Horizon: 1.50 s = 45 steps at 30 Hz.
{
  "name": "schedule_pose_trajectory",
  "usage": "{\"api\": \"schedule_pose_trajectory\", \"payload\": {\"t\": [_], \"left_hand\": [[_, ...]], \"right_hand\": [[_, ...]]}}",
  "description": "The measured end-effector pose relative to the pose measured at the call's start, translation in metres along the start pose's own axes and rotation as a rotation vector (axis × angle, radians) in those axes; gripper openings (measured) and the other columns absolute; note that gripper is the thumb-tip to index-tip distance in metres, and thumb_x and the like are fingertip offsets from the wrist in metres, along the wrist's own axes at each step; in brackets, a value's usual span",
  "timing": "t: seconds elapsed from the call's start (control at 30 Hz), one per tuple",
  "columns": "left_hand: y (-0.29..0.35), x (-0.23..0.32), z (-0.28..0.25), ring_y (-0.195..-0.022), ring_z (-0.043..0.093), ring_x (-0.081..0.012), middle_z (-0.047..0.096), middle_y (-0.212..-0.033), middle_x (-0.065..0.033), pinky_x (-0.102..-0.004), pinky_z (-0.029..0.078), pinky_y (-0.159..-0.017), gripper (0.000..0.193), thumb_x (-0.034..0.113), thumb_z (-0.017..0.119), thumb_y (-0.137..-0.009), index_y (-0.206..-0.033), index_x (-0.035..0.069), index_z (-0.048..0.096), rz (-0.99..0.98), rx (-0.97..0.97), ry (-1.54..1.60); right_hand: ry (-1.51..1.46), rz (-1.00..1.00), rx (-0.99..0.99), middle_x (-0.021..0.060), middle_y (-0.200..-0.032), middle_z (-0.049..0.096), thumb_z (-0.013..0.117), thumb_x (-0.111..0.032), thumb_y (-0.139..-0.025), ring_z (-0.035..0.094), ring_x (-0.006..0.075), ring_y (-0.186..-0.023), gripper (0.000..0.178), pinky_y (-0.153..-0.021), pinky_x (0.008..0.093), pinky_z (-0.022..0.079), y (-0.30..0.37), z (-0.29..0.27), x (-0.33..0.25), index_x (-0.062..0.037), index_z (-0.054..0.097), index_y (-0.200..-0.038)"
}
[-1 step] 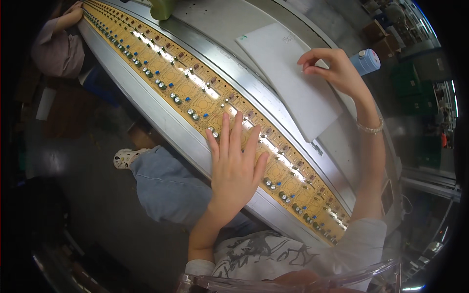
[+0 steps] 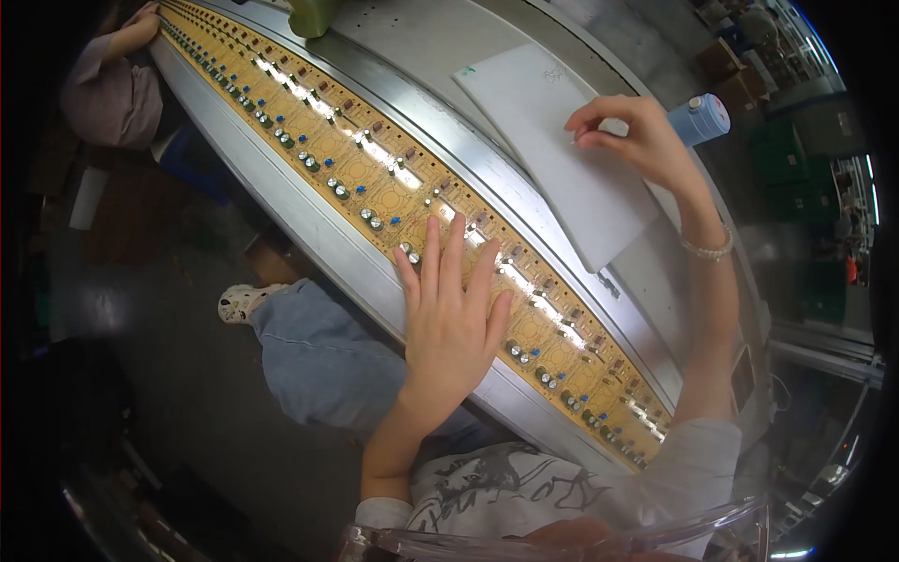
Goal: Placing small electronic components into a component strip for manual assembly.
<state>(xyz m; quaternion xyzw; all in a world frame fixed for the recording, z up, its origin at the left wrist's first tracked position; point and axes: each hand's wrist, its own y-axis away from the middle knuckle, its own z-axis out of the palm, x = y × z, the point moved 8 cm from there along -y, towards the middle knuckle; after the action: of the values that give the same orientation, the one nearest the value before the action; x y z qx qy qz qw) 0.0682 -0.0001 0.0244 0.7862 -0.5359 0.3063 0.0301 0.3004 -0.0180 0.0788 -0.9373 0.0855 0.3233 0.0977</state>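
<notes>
My left hand (image 2: 449, 323) lies palm down with fingers spread on a long yellow-brown circuit board panel (image 2: 384, 199). Part of the panel is hidden under it. Rows of electrolytic capacitors (image 2: 372, 219), small blue parts and brown parts stand along the panel. Over a white sheet (image 2: 552, 122), my right hand (image 2: 637, 140) is raised with thumb and forefinger pinched together. A tiny pale bit shows at those fingertips, too small to name. A beaded bracelet (image 2: 709, 245) is around my right wrist.
Metal rails (image 2: 309, 245) run along both sides of the panel. A blue bottle (image 2: 700, 119) stands beyond my right hand, and a green object (image 2: 311, 17) sits at the top edge. At the far left, another person's arm (image 2: 131, 39) reaches to the panel's end.
My right hand has shifted slightly left and down over the white sheet, still pinched. My left hand stays on the panel.
</notes>
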Motion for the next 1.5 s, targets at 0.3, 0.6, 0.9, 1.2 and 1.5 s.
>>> {"api": "schedule_pose_trajectory", "payload": {"t": [0.3, 0.6, 0.9, 1.2, 1.5], "left_hand": [[-0.001, -0.001, -0.004, -0.140, 0.025, -0.0448, 0.035, -0.145, -0.0278, -0.0636, 0.009, -0.111, 0.043, 0.017, 0.056, -0.088, -0.127, 0.000, 0.052, -0.022, 0.034, 0.029], [0.002, -0.007, -0.005, -0.140, 0.027, -0.0427, 0.037, -0.145, -0.0244, -0.0637, 0.007, -0.112, 0.045, 0.007, 0.055, -0.084, -0.128, 0.000, 0.050, -0.068, 0.092, 0.063], [-0.001, -0.007, -0.007, -0.137, 0.031, -0.0435, 0.040, -0.140, -0.0272, -0.0633, 0.009, -0.112, 0.045, 0.003, 0.058, -0.079, -0.123, -0.001, 0.052, -0.054, 0.121, 0.061], [0.002, -0.012, -0.005, -0.141, 0.026, -0.0401, 0.037, -0.146, -0.0214, -0.0636, 0.003, -0.113, 0.045, -0.001, 0.047, -0.083, -0.128, -0.001, 0.049, -0.081, 0.098, 0.102], [0.011, -0.032, -0.030, -0.123, 0.050, -0.0331, 0.056, -0.125, -0.0244, -0.0566, 0.009, -0.116, 0.036, -0.002, 0.049, -0.079, -0.114, 0.002, 0.056, -0.063, 0.243, 0.806]], "right_hand": [[0.461, -0.245, -0.009, 0.0035, -0.081, 0.062, 0.067, 0.001, -0.077, 0.055, 0.0177, -0.076, 0.006, -0.075, 0.0288, 0.043, 0.003, 0.025, -0.034, -0.0043, 0.066, -0.080], [0.154, -0.210, -0.082, 0.0013, -0.079, 0.061, 0.069, 0.001, -0.074, 0.054, 0.0176, -0.074, 0.009, -0.078, 0.0289, 0.044, 0.012, 0.060, -0.070, -0.0049, 0.066, -0.080], [0.000, -0.282, -0.161, 0.0006, -0.076, 0.061, 0.073, 0.002, -0.070, 0.053, 0.0175, -0.075, 0.013, -0.082, 0.0308, 0.042, 0.009, 0.091, -0.061, -0.0055, 0.066, -0.078], [0.165, -0.500, -0.086, -0.0011, -0.071, 0.061, 0.075, 0.000, -0.069, 0.053, 0.0158, -0.074, 0.014, -0.097, 0.0348, 0.039, 0.012, 0.091, -0.077, -0.0083, 0.066, -0.075], [0.210, -0.504, -0.113, -0.0014, -0.072, 0.061, 0.076, -0.002, -0.067, 0.054, 0.0163, -0.076, 0.014, -0.106, 0.0402, 0.036, 0.012, 0.091, -0.080, -0.0080, 0.065, -0.073]]}}
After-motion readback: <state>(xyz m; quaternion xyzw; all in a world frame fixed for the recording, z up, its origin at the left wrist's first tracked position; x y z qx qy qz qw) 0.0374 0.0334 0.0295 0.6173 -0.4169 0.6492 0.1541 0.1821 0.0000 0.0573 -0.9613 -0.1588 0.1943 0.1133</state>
